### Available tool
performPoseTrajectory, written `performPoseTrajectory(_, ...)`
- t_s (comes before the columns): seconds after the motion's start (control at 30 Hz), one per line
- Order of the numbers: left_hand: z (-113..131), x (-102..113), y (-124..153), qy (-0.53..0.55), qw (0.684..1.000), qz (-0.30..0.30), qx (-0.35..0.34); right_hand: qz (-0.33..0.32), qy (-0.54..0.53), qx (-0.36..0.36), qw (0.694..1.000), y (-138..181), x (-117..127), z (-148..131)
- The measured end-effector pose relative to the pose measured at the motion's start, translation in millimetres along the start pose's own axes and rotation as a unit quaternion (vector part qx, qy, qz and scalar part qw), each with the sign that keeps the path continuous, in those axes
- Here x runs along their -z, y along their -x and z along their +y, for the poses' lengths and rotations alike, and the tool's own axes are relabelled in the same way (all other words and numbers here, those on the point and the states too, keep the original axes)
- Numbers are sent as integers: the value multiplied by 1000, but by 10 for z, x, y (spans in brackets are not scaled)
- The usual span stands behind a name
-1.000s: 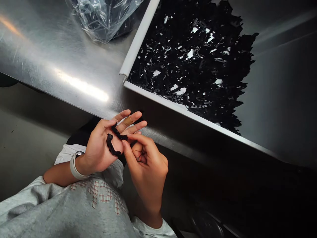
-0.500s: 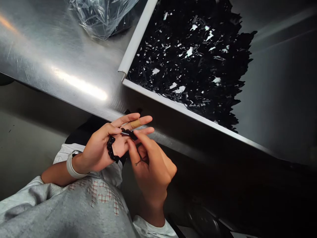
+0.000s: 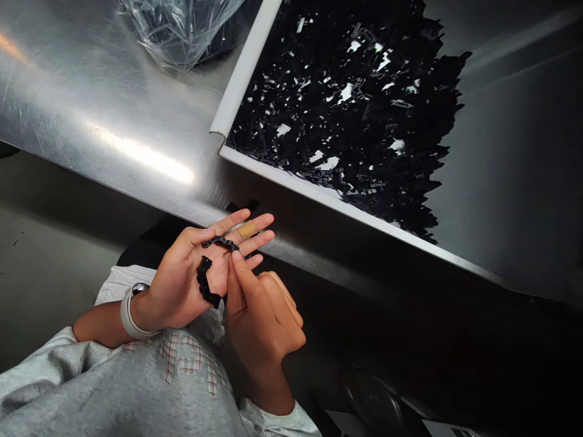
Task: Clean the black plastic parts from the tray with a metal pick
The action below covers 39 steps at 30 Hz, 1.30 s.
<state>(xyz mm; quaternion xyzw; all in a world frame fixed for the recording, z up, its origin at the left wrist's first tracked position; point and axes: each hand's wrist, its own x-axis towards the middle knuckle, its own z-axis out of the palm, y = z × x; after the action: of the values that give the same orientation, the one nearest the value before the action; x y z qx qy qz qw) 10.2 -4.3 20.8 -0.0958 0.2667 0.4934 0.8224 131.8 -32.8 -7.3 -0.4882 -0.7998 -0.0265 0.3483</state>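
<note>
My left hand point(image 3: 186, 273) is palm up, fingers stretched out and a tan bandage point(image 3: 247, 229) around one of them. Across the base of its fingers lies a slim, jointed-looking black part point(image 3: 221, 241), with the left thumb on one end. A second black part point(image 3: 206, 282), bent and notched, rests on the palm. My right hand point(image 3: 264, 309) is closed, its thumb and forefinger pinched at the near end of the slim part. A thin dark rod point(image 3: 234, 315) sticks out from under its curled fingers; the rest of it is hidden.
A white-rimmed metal tray point(image 3: 291, 180) holds a large heap of small black parts point(image 3: 346, 121). Left of it, a clear plastic bag point(image 3: 182, 36) with dark contents stands on the steel table point(image 3: 91, 97). The table edge runs just beyond my hands.
My right hand has shifted left and slightly down, its fingertips now at the near end of the slim part. That part lies lower on the left hand's fingers and shows more fully.
</note>
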Motion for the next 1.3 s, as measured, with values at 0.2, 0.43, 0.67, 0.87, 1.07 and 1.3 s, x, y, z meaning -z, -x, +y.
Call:
performPoseTrajectory(0.2,34,13,-28,-16,999,-10,-27,-66,-126,-45,989,-24,107,6)
performPoseTrajectory(0.43,136,36,-14,-61,996,16,-57,-101,-194,-194,956,454,-7,38)
performPoseTrajectory(0.67,348,164,-43,-128,970,74,-192,-223,-50,-423,877,1156,-1309,741)
performPoseTrajectory(0.87,314,173,-56,-125,968,58,-212,-280,-55,-435,854,1226,-1615,706)
performPoseTrajectory(1.07,197,127,-59,-157,957,71,-234,-291,-61,-420,857,1141,-1599,548)
performPoseTrajectory(1.3,172,-9,120,-156,973,57,-163,-231,-97,-459,852,1096,-1404,513)
